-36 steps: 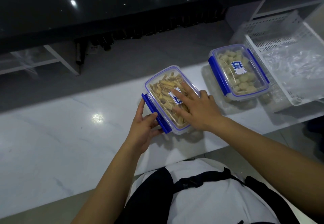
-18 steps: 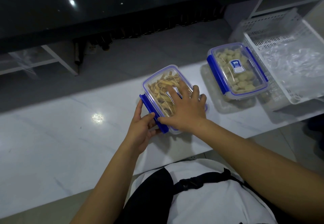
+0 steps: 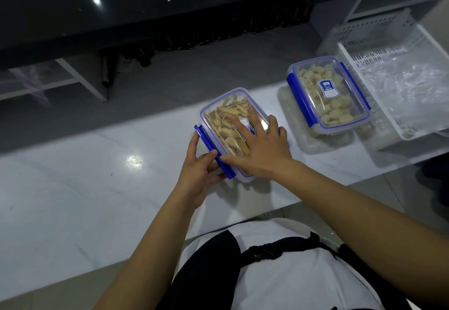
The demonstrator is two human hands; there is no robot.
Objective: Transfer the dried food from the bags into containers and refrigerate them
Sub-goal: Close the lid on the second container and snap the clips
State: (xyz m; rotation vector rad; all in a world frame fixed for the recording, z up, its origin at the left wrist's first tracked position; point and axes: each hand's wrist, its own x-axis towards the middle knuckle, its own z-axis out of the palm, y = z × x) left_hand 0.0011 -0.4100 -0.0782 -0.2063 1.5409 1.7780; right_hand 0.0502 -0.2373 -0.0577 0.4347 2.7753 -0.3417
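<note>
Hands on the strip-filled container (image 3: 226, 120): right hand (image 3: 261, 150) spread flat on its lid, left hand (image 3: 199, 173) apparently pinching its blue clip (image 3: 213, 155).

Both forearms are bare to the frame edge, with no sleeve, watch or ring on the left hand (image 3: 199, 173) or the right hand (image 3: 262, 149). Below the hands, a white top (image 3: 291, 273) shows a black panel (image 3: 206, 268) and a black buckled strap (image 3: 274, 251).
</note>
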